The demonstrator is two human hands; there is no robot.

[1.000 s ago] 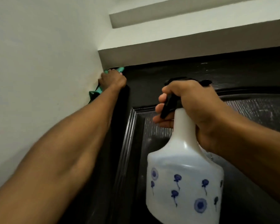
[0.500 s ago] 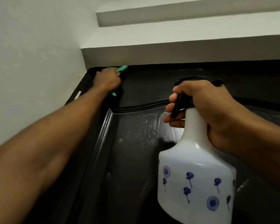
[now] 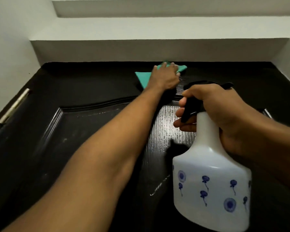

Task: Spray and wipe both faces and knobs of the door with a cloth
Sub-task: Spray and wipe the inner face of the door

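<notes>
Pressing a green cloth (image 3: 143,77) flat under spread fingers, the left hand (image 3: 164,77) has swept from the hinge-side corner to mid-width along the top rail of the dark door (image 3: 90,139). Right hand (image 3: 219,106) grips the white spray bottle (image 3: 211,190), fingers on its trigger. Judging by that sweep, the upper edge is half wiped; panel and knobs remain.

White walls (image 3: 8,39), stepped white soffit (image 3: 141,49)

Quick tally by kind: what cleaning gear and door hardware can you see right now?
Cloths: 1, the green cloth under the left hand
Spray bottles: 1, the white spray bottle in the right hand
Hinges: 1, the metal hinge on the door
Total: 3
</notes>
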